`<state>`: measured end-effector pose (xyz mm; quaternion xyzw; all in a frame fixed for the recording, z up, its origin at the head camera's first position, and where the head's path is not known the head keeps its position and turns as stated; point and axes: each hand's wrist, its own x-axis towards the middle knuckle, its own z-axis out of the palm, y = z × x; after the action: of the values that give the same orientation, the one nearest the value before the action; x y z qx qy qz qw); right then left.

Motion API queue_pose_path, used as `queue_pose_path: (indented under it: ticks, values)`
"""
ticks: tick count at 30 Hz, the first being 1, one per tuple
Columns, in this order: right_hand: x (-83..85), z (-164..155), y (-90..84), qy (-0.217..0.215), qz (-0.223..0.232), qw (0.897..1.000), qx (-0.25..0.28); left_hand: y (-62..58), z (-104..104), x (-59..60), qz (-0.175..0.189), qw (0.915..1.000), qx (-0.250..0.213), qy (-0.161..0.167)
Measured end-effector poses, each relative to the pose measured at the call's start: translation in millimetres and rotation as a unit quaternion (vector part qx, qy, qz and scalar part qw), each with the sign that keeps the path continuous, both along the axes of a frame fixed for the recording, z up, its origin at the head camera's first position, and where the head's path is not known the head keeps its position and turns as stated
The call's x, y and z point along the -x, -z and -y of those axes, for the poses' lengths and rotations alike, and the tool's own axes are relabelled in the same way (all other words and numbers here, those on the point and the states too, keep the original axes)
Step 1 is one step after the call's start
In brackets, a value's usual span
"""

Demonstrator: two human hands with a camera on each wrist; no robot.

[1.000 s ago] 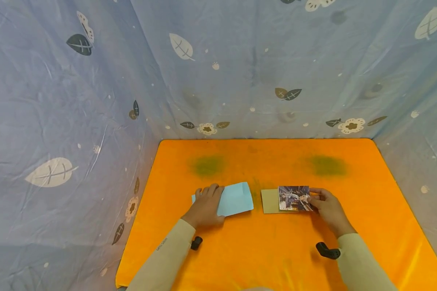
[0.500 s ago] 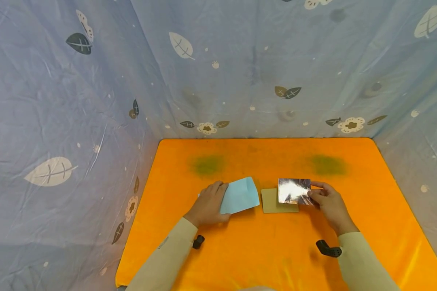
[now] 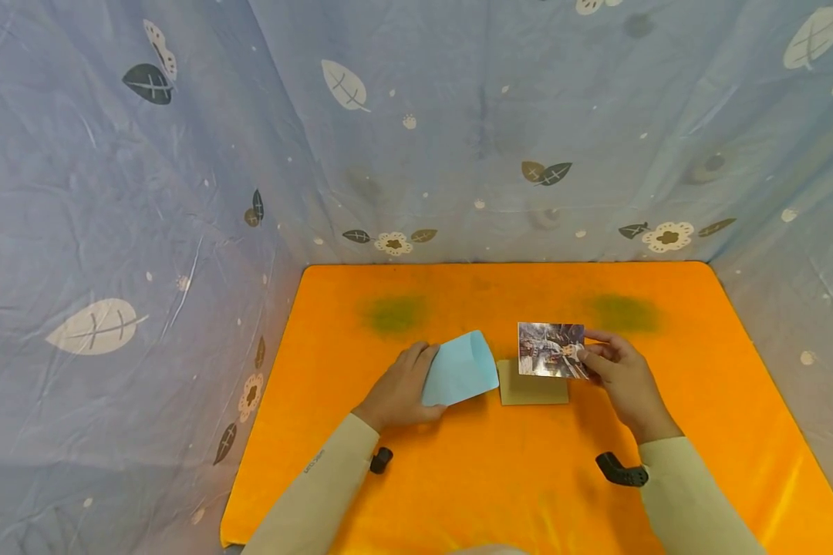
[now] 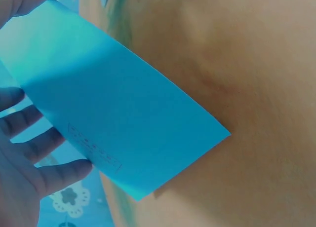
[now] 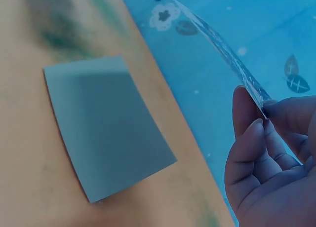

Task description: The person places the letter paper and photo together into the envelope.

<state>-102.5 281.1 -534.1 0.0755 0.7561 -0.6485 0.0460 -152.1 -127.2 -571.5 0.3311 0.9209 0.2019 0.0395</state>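
Right hand (image 3: 621, 374): grip closed on the photo (image 3: 551, 351), pinched at its right edge between thumb and fingertips (image 5: 249, 121). Photo lifted clear of the worktop (image 3: 527, 478), picture side to the head camera, hanging just above the back edge of the tan card (image 3: 533, 391). Seen edge-on from the right wrist (image 5: 222, 49), slightly bowed.

Left hand (image 3: 399, 393): grip on the blue envelope (image 3: 461, 368), fingers (image 4: 29, 148) spread under it, thumb on top as far as visible. Envelope tilted up off the orange surface, free end pointing at the tan card. Left-wrist view shows a small printed box near one corner (image 4: 123, 123). Whether the flap is open: cannot tell.

Tan card flat on the worktop between the two hands, apart from both (image 5: 106, 126).

Handling, as judgement:
- Photo: very light, thin, glossy, likely slippery on the face. Bends easily, creases if squeezed mid-sheet. Best held by an edge or corner, light pinch, no fingers across the print.
- Envelope: light paper, floppy when held at one end. Best supported along a long edge, near the middle, to stop sag.
- Tan card: looks stiffer than either, lies flat; hard to lift without sliding a nail under an edge.

Blue leaf-print cloth (image 3: 458, 131) walls in the worktop.
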Motion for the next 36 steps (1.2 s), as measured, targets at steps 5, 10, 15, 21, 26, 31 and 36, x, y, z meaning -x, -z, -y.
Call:
queue_pose_path:
  ticks: [5,10,15,21,26,31,36]
  values:
    - [0.2,4.4,-5.4,0.004,-0.006,1.000,0.005,1.8,-1.2,0.8,-0.006,1.0000,-0.002,0.001]
    - [-1.2,11.6,-13.9,0.003,-0.015,1.000,-0.008,2.1,-4.1,2.4,-0.013,0.9999,0.000,0.004]
    - [-0.1,20.7,-21.1,-0.009,-0.035,0.999,-0.029,1.6,-5.9,3.6,-0.026,0.9996,0.008,0.008]
    - [1.3,29.2,-22.1,-0.017,-0.031,0.998,-0.044,-0.4,-7.1,1.9,-0.036,0.9991,0.015,0.015]
    - [2.1,35.7,-19.0,-0.023,-0.029,0.998,-0.053,-0.9,-9.3,1.9,-0.043,0.9987,0.021,0.017]
    - [3.4,39.9,-12.7,-0.028,-0.025,0.998,-0.056,-1.9,-10.2,2.9,-0.058,0.9976,0.033,0.021]
    - [4.4,43.6,-7.9,-0.041,-0.018,0.997,-0.069,-3.7,-11.1,3.1,-0.068,0.9964,0.043,0.028]
